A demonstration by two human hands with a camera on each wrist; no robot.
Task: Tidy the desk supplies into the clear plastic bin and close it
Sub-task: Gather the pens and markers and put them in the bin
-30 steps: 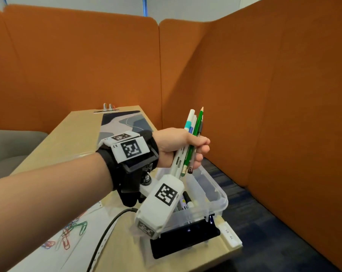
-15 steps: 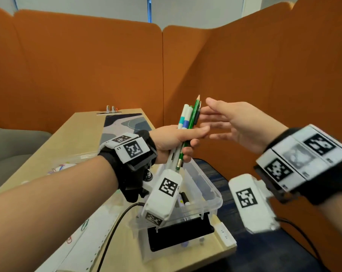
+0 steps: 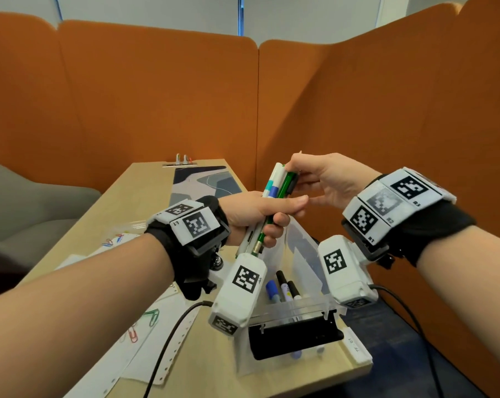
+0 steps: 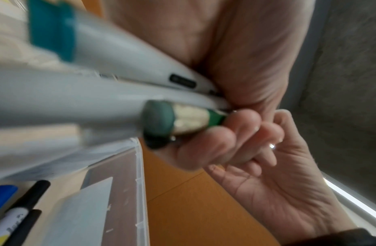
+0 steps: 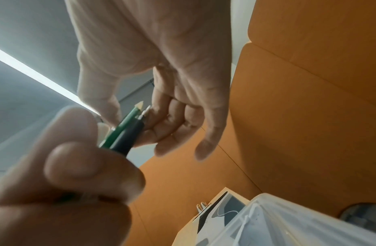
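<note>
My left hand (image 3: 280, 216) grips a bundle of pens (image 3: 274, 191) upright over the clear plastic bin (image 3: 297, 307): two white markers with teal and blue bands, a green pencil and a dark pen. My right hand (image 3: 293, 173) pinches the top ends of the bundle, thumb on one side and fingers on the other. The right wrist view shows the pencil tip (image 5: 138, 106) between thumb and fingers. Below my left fingers (image 4: 214, 141) pokes the pencil's eraser end (image 4: 159, 123). Several markers (image 3: 286, 288) lie inside the open bin.
The bin stands at the desk's near right corner with a black latch (image 3: 294, 337) facing me. Coloured paper clips (image 3: 145, 320) lie on white paper at the left. A clipboard (image 3: 205, 182) sits at the far end. Orange partitions (image 3: 386, 110) enclose the desk.
My right hand came in from the right and closed on the top of the bundle. The left hand kept the pens upright over the bin.
</note>
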